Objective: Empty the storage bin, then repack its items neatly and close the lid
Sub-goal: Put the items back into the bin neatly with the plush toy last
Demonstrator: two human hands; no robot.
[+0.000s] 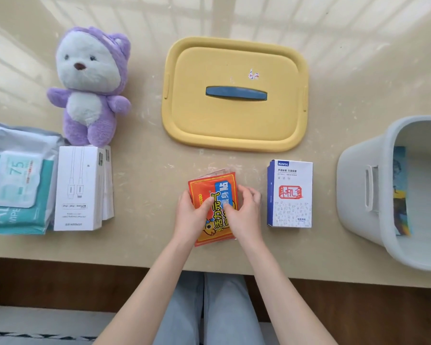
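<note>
Orange packets [213, 195] | between left hand [189, 215], right hand [244, 210] | both gripping, seemingly several stacked

surface [144, 170]: glossy beige stone-look, faintly speckled
lid [234, 125]: matt yellow plastic, blue plastic handle
storage bin [353, 195]: smooth pale grey plastic
plush bear [90, 80]: fuzzy purple and white cloth
wipes pack [15, 185]: shiny plastic film
cable box [77, 188]: smooth white card
orange packets [212, 192]: glossy printed foil-like wrap
earphone box [290, 195]: printed card
</note>
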